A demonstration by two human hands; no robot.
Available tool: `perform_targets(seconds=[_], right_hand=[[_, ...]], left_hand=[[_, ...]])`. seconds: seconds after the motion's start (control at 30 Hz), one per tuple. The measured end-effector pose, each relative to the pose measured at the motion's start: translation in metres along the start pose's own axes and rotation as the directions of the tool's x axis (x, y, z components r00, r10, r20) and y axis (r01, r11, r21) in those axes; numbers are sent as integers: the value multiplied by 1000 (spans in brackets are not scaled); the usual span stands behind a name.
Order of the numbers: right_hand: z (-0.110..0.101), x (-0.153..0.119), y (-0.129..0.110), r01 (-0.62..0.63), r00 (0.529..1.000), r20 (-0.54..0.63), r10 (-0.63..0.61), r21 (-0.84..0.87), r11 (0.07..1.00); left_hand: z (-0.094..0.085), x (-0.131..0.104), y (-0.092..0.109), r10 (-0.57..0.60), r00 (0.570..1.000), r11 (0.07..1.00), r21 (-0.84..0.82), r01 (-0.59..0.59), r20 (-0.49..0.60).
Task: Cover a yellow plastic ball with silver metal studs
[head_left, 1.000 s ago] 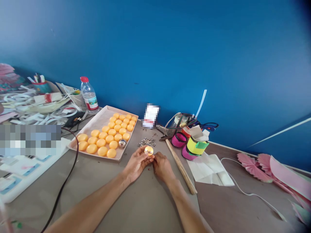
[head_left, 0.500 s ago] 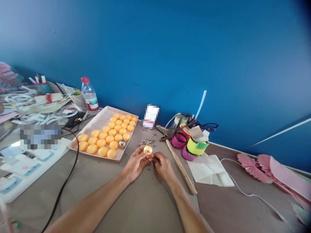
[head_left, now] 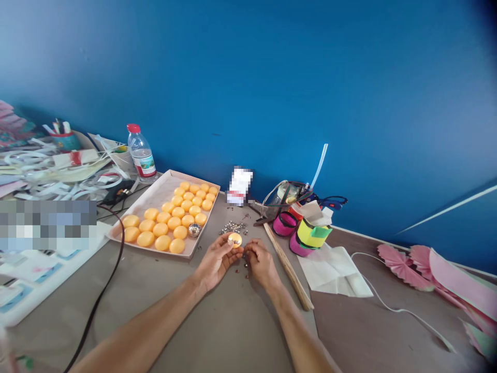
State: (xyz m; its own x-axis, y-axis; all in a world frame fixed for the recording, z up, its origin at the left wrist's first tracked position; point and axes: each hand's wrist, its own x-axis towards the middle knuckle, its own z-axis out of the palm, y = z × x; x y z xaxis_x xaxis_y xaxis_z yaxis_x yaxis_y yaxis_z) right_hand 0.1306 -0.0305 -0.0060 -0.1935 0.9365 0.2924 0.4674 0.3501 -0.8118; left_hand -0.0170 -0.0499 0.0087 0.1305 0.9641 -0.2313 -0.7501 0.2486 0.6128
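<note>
My left hand (head_left: 215,264) is closed around an orange-yellow ball (head_left: 235,240) that has a few small shiny bits on its surface. Close to its right, my right hand (head_left: 261,261) has thumb and fingers pinched together; anything between them is too small to make out. Just beyond the ball lies a small pile of shiny silver pieces (head_left: 232,227) on the table. A few dark little bits lie between my hands. Left of them, a shallow box (head_left: 147,192) holds rows of similar orange balls (head_left: 160,229) and one silver-covered ball (head_left: 194,230).
A wooden stick (head_left: 289,269) lies right of my hands, near magenta and yellow tape-like rolls (head_left: 313,234) and white paper (head_left: 336,272). A bottle (head_left: 142,155) stands behind the box. A dark cable (head_left: 112,282) runs at left; pink folded paper (head_left: 406,265) lies far right.
My right hand has shifted slightly to the right, with a small gap now between it and the left hand. The left hand still holds the ball, tilted a little differently.
</note>
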Motion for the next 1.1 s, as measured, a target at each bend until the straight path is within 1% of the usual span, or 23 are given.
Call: perform_targets(seconds=[0.1, 0.4, 0.5, 0.6, 0.67, 0.73, 0.8, 0.87, 0.97, 1.1], right_hand=[[-2, 0, -1, 15, 1000, -20, -15, -15, 1000], [-3, -1, -3, 22, 999, 47, -22, 2, 1000], [-2, -2, -4, 14, 999, 43, -13, -11, 1000], [-2, -1, -1, -54, 999, -5, 54, 20, 998], [-1, 0, 2, -129, 990, -45, 135, 114, 985], [-2, 2, 4, -199, 974, -58, 220, 251, 947], [-2, 4, 5, -257, 958, -28, 287, 366, 894], [-3, 4, 4, -305, 943, 11, 333, 435, 847], [-3, 4, 1, -323, 933, 46, 357, 546, 773], [0, 4, -6, -329, 923, 103, 372, 715, 617]], left_hand=[[0, 0, 0, -2, 1000, 1000, 4, 2, 2], [3, -2, 1, -8, 1000, 1000, -1, 8, -10], [2, -2, 1, -2, 1000, 1000, 0, 2, 6], [1, -1, 0, -5, 1000, 1000, 8, 5, 10], [0, -1, 0, -15, 1000, 1000, 16, 15, -1], [0, -1, 0, -24, 1000, 999, 22, 24, -12], [-1, -1, 0, -29, 1000, 999, 21, 29, -10], [-1, -1, -1, -32, 999, 999, 16, 32, 3], [-2, -1, -2, -43, 999, 999, 17, 43, 3], [-2, -1, -2, -45, 999, 999, 13, 45, 26]])
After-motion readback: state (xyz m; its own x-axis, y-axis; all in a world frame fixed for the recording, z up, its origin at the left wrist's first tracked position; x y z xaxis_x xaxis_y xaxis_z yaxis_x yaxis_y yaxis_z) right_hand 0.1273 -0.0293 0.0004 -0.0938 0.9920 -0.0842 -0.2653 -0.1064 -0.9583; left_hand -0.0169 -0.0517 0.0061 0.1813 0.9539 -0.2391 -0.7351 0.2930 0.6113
